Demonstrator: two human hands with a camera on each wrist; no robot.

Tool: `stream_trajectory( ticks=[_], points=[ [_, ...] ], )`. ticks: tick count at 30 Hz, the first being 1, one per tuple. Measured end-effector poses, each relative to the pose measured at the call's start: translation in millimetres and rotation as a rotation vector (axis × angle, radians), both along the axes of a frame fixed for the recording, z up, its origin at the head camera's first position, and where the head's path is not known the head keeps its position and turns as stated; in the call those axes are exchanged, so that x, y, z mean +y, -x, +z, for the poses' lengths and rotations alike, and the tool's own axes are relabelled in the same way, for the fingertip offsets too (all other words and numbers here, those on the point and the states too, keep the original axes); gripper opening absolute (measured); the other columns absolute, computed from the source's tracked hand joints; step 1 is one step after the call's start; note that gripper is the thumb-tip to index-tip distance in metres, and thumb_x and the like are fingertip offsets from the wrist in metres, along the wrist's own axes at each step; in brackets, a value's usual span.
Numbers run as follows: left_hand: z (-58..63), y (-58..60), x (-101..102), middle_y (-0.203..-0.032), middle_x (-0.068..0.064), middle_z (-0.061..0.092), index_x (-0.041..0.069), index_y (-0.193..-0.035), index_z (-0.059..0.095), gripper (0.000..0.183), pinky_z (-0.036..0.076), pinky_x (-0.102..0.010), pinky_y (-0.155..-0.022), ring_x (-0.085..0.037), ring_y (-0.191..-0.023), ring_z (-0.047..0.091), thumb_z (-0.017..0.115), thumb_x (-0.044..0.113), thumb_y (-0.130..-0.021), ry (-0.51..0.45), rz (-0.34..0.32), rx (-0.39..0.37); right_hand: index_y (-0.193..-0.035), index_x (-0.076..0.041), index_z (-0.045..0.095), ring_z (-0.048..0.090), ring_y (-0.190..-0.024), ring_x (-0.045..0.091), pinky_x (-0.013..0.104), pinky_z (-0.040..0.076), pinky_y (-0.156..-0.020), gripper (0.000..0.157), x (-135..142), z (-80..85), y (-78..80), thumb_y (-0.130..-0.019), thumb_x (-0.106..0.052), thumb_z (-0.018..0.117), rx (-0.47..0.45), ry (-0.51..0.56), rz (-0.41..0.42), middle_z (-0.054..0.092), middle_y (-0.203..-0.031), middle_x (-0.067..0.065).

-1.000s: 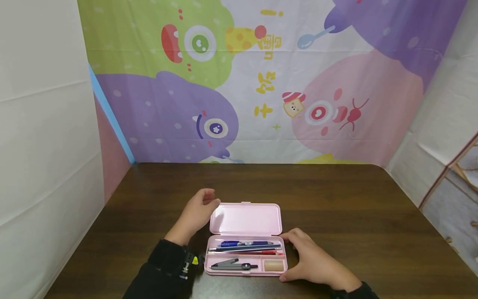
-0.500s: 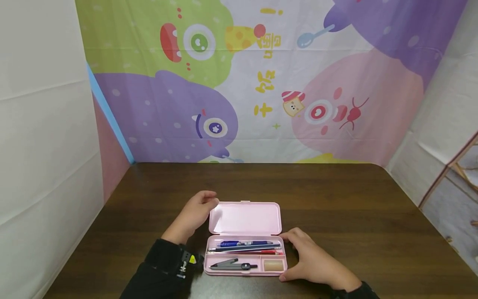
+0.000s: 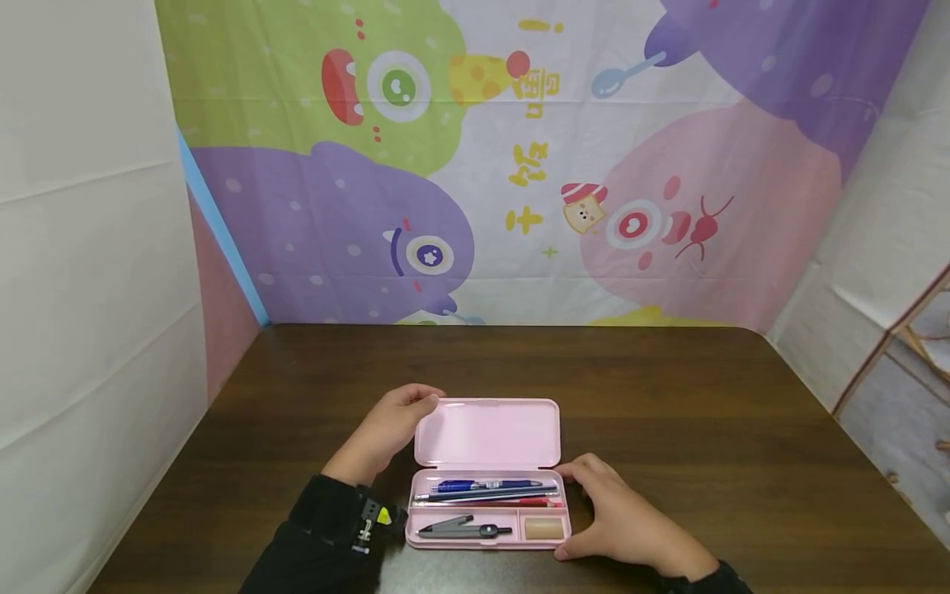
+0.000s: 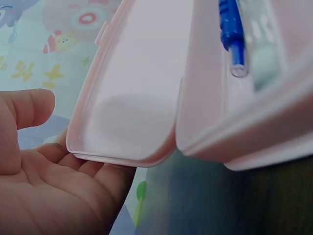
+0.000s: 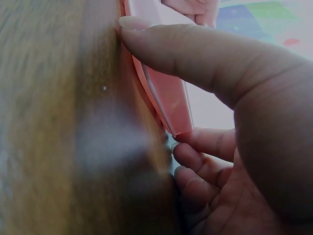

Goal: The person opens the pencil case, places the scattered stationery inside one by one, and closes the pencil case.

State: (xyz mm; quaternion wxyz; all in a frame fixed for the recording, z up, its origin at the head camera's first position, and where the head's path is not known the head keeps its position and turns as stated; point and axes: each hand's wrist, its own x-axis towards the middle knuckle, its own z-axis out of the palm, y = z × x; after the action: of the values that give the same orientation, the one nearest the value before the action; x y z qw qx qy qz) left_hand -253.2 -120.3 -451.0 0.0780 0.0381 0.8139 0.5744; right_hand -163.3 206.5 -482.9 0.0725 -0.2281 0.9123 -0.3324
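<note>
A pink pencil case stands on the table with its lid raised at the back. Inside lie a blue pen, several pencils, a grey drawing compass and a beige eraser in the small front-right compartment. My left hand is at the lid's upper left corner. In the left wrist view its fingers reach behind the lid while the thumb stays apart from it. My right hand holds the case's right end between thumb and fingers.
The dark wooden table stretches out around the case. Behind it hangs a cloth printed with cartoon monsters, and white cloth covers the left side. A wooden frame shows at the far right.
My left fingers have slid right, behind the lid's top left corner. The lid's top edge has risen slightly, and its small tab shows less. My right hand stays at the case's end.
</note>
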Motion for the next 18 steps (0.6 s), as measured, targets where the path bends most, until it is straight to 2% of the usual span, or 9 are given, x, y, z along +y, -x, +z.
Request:
stream_trajectory(
  ticks=[11,18],
  points=[
    [5.4,-2.7,-5.9,-0.110,-0.009,0.066,0.007,-0.114,0.067,0.031,0.045,-0.050,-0.098,-0.024,-0.102,0.060,0.053,0.031,-0.099,-0.110,-0.076,-0.073,-0.132,-0.016,0.052,0.045,-0.107,0.016,0.040,0.045,-0.091,0.090,-0.7,-1.8,1.6,-0.060,-0.059,0.085,-0.019,-0.011,-0.009,0.046,-0.117,-0.008],
    [9.0,-4.9,-8.5,-0.108,-0.006,0.068,0.010,-0.110,0.071,0.031,0.044,-0.051,-0.098,-0.024,-0.102,0.061,0.051,0.031,-0.100,-0.079,-0.160,-0.065,-0.132,-0.015,0.052,0.044,-0.106,0.016,0.042,0.045,-0.091,0.091,-0.9,0.5,0.8,-0.060,-0.058,0.085,-0.033,-0.017,-0.015,0.046,-0.116,-0.008]
  ],
)
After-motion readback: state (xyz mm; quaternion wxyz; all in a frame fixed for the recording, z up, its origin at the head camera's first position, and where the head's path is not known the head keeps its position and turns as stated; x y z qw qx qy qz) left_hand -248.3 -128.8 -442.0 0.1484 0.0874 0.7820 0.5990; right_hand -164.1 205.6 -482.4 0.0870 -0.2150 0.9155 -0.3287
